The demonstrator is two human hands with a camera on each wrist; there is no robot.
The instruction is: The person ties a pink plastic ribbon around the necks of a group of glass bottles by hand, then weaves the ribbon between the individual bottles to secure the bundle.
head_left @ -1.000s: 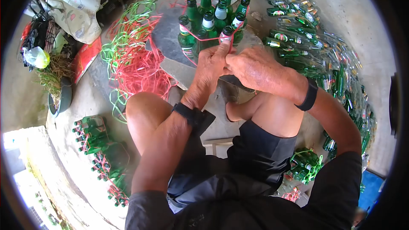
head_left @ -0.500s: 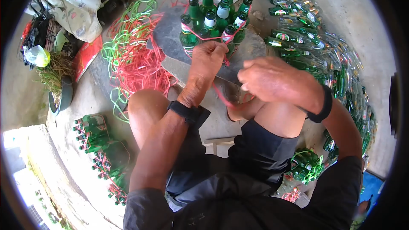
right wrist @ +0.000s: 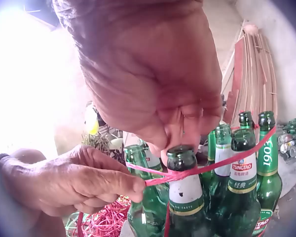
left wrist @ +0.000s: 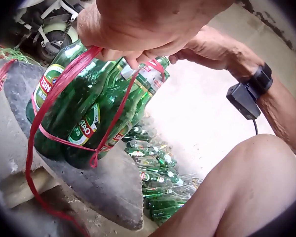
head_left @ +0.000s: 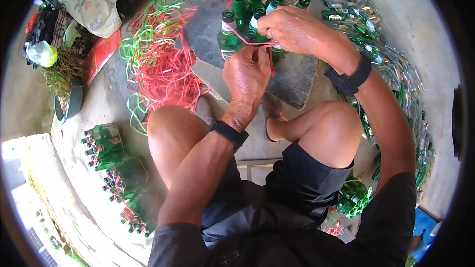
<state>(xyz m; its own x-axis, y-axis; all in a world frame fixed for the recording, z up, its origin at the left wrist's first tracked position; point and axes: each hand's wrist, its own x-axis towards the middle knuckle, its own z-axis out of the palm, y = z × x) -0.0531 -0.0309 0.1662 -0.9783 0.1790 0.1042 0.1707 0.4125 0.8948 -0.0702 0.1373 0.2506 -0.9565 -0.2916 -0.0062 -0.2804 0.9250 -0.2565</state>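
Note:
A bundle of upright green beer bottles stands on a dark stone slab. Pink plastic strapping runs round their necks; another turn circles the lower bodies in the left wrist view. My left hand pinches the strapping at the near side, and a loose tail hangs from it. Above the bundle, my right hand has its fingers bent down behind the neck of the nearest bottle. I cannot tell what those fingertips hold.
Tangled pink and green strapping lies left of the slab. Many loose bottles are piled along the right wall. Strapped bottle bundles lie at lower left, and another green-strapped bundle sits by the right knee.
The right hand drew back from the left hand, then moved up and forward over the bottle necks. The left hand keeps its pinch on the strapping at the near side.

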